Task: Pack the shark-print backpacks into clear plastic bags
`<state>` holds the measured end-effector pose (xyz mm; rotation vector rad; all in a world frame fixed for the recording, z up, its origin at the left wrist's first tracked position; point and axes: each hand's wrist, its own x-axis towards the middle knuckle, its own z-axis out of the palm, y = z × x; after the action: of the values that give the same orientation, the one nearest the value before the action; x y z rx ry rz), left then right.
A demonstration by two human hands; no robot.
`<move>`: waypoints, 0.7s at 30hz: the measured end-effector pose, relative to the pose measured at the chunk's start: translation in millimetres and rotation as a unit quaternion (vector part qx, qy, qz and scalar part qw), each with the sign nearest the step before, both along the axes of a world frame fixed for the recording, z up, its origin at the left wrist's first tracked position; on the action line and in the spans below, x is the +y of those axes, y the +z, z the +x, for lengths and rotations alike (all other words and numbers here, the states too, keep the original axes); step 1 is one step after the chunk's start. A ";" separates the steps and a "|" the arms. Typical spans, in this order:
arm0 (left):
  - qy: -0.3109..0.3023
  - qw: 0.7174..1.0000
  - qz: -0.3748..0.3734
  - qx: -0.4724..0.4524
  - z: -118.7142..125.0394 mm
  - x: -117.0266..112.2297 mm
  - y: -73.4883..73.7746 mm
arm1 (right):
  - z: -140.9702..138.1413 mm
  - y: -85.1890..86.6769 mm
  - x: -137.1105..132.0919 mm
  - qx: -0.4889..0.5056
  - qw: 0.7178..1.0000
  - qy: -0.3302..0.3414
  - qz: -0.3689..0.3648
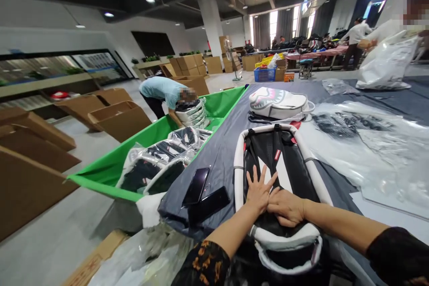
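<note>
A black and white backpack (298, 172) lies on the dark table cover in front of me, its back panel and straps facing up. My left hand (258, 190) rests on its panel with fingers spread. Right beside it, my right hand (287, 207) is closed, knuckles up, against the lower part of the panel; whatever its fingers hold is hidden. Nearest to me, the white-wrapped top handle (290, 266) hangs at the table's front edge. Just beyond lies another backpack (278, 102), white with a shark-mouth print.
Two dark phones (209, 205) lie to the left. Clear plastic bags (378, 143) cover the table's right side. A green bin (103, 187) holds several wrapped backpacks (161, 154), with a person (164, 91) bending over it. Cardboard boxes (119, 118) stand on the floor. Another person (392, 31) handles plastic at right.
</note>
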<state>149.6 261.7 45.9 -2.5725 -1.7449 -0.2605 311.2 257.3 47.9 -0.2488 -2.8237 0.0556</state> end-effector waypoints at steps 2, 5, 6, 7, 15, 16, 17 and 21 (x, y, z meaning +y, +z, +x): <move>-0.002 1.000 -0.007 0.016 -0.4 -15.9 0.2 | 2.2 4.9 -11.4 0.012 0.997 -0.072 0.023; -0.033 0.999 -0.039 0.003 -6.5 -51.0 6.1 | 14.7 14.0 -28.5 0.049 0.976 -0.202 0.065; -0.048 0.997 -0.058 -0.005 -8.3 -60.7 11.1 | 21.2 15.1 -31.4 0.064 0.962 -0.253 0.079; -0.058 0.995 -0.075 -0.012 -8.9 -67.1 18.3 | 28.2 15.1 -32.4 0.073 0.946 -0.304 0.090; 0.035 0.998 -0.015 -0.052 41.7 -2.0 64.1 | 66.2 29.5 21.7 0.000 0.900 -0.431 -0.062; 0.039 0.997 -0.029 -0.054 47.0 5.5 57.7 | 75.3 36.8 37.6 0.010 0.897 -0.436 -0.071; 0.037 0.997 -0.046 -0.057 50.3 10.3 49.9 | 87.2 44.2 55.3 0.024 0.890 -0.448 -0.079; 0.019 0.995 -0.068 -0.066 50.0 11.7 24.9 | 148.7 59.6 132.9 0.088 0.829 -0.546 -0.083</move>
<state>199.6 273.4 70.8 -2.6688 -1.9180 -0.3285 460.0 390.2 107.5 -1.7176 -2.0893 0.0602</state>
